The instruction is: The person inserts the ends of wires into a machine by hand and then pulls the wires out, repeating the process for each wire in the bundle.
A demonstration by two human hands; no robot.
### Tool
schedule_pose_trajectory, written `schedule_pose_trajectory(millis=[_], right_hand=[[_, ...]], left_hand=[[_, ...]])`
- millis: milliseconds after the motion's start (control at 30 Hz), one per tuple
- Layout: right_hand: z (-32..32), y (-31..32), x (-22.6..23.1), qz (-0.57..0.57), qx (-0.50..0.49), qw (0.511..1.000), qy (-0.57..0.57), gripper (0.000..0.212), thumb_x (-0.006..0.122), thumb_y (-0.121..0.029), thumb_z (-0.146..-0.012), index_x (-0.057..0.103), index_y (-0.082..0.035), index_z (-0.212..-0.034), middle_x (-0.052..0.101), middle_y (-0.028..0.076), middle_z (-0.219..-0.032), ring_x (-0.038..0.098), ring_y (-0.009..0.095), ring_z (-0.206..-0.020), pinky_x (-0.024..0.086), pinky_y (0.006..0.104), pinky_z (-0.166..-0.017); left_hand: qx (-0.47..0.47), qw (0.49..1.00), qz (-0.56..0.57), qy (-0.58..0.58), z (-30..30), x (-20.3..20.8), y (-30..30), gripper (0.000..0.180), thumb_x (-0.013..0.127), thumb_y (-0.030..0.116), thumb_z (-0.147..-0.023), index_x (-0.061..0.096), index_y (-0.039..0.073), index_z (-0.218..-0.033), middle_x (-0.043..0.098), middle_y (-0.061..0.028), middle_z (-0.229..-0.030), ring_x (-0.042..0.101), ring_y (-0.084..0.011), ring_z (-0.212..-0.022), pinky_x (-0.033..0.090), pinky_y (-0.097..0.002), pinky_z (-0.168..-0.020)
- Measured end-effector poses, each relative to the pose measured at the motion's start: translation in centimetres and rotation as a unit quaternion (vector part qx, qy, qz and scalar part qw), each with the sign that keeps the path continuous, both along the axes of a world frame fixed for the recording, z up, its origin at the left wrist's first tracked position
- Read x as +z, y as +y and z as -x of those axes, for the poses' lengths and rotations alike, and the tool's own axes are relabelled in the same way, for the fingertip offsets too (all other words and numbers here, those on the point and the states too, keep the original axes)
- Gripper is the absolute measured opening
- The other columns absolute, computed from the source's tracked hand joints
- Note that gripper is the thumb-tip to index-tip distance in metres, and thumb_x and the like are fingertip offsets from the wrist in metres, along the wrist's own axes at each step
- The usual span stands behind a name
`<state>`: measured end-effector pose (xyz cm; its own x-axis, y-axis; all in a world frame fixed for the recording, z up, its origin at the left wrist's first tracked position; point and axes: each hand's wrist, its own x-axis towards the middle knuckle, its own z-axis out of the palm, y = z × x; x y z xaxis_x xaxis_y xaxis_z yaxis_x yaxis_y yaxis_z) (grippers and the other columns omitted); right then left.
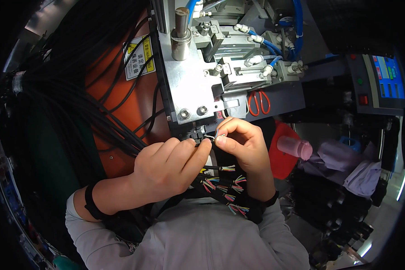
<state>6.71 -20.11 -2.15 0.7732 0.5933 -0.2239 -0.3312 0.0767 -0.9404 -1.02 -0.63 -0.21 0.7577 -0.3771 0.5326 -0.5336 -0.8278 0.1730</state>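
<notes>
Just below the front edge of a metal machine [186, 85], my two hands meet. My left hand [168, 164] is closed, its thumb and forefinger on the end of a black cable that is mostly hidden by the fingers. Thin wires [217, 134], one of them blue and others pale, stick out between the hands. The thumb and forefinger of my right hand [246, 146] pinch these wires. Below my fingers, several black cables end in fanned-out coloured wires [229, 197], lying over my lap. A small dark metal fixture [198, 132] sits right beside my fingertips.
A thick bundle of black cables [72, 96] runs across the left over an orange surface [117, 155]. Red-handled scissors [258, 103] lie right of the machine. Farther right are a control box with a lit screen [390, 78], a pink bottle [294, 147] and pale cloth [364, 177].
</notes>
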Motion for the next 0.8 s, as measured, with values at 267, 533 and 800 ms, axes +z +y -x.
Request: schedule_pose_trajectory(millis=[267,533,800], right_hand=[[-0.4,1.9,-1.3,0.194,-0.065,0.861,-0.467,0.008,0.071,-0.001,-0.075,0.063,0.001,-0.074,0.061,0.008,-0.072,0.056,0.020,-0.068,0.046,0.0301,-0.066],[0.1,2.5,-2.0,0.190,-0.098,0.856,-0.470,0.008,0.067,0.002,-0.074,0.059,0.001,-0.072,0.057,0.008,-0.068,0.055,0.023,-0.065,0.044,0.0317,-0.063],[0.3,1.8,-3.9,0.110,-0.083,0.990,-0.043,0.005,0.064,-0.001,-0.081,0.059,0.000,-0.082,0.057,0.003,-0.074,0.050,0.010,-0.069,0.042,0.0253,-0.062]], left_hand=[[0.024,0.994,-0.075,0.080,0.0,-0.2,-0.8,0.029,0.064,0.007,-0.077,0.068,0.004,-0.106,0.048,-0.0013,-0.072,0.046,-0.0112,-0.057,0.033,-0.0240,-0.044],[0.090,0.989,-0.100,0.053,0.0,-0.9,-1.3,0.023,0.062,0.012,-0.077,0.066,0.004,-0.097,0.048,0.0016,-0.078,0.048,-0.0079,-0.062,0.033,-0.0212,-0.045],[0.047,0.995,-0.063,0.060,-0.7,-0.6,-0.5,0.021,0.063,0.010,-0.076,0.066,0.003,-0.096,0.052,-0.0003,-0.081,0.051,-0.0091,-0.064,0.036,-0.0218,-0.047]])
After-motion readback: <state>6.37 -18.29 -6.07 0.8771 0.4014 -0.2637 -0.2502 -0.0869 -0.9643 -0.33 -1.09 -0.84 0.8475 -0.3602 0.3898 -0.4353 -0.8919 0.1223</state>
